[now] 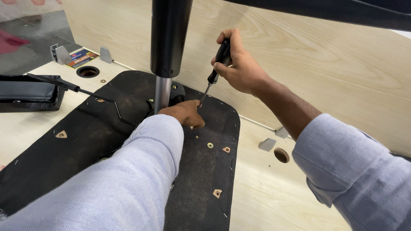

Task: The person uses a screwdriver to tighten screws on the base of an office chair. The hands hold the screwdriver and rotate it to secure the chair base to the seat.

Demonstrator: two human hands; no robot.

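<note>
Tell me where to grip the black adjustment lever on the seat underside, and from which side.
Grip the lever at its thicker black handle end, near the dark armrest pad. Come from above on the left: that end lies free over the seat underside, while the thin bent rod runs toward the gas cylinder where both hands work.

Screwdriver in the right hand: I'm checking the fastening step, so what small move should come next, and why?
Probably turn the screwdriver while pressing down. The right hand grips its black handle, its tip sits by the left hand's fingertips, beside the mechanism plate under the gas-lift column on the upturned chair seat. The screw itself is hidden.
</note>
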